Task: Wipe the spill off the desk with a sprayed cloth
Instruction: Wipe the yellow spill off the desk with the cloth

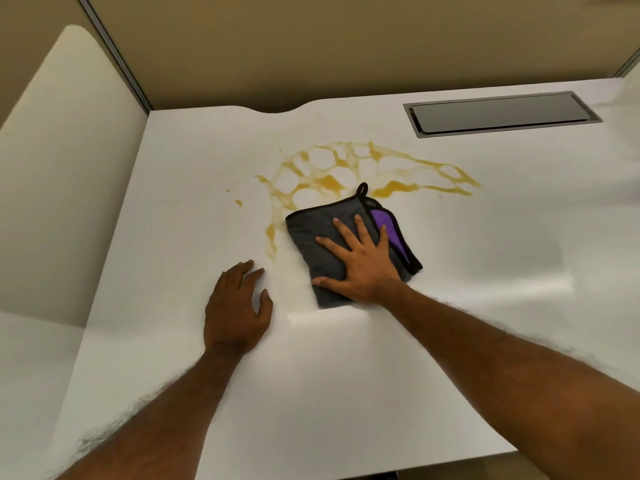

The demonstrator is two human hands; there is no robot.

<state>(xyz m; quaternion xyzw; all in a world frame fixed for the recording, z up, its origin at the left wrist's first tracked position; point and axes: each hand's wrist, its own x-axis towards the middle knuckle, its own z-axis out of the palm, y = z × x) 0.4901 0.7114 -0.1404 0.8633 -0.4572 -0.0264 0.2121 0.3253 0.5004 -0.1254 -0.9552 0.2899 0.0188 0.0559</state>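
Observation:
A yellow-orange spill [332, 171] spreads in web-like streaks across the middle of the white desk [485, 237]. A folded grey cloth [311, 233] with a purple inner layer and a black hanging loop lies at the spill's near edge. My right hand [360, 261] presses flat on the cloth with fingers spread and straight. My left hand [239, 306] rests on the bare desk to the left of the cloth, fingers relaxed, holding nothing. A thin streak of spill runs down just left of the cloth.
A dark rectangular cable hatch [502, 114] is set into the desk at the back right. Beige partition walls [311, 46] close off the back and left. A white side panel [69, 168] stands at the left. The desk's front edge runs at the lower right.

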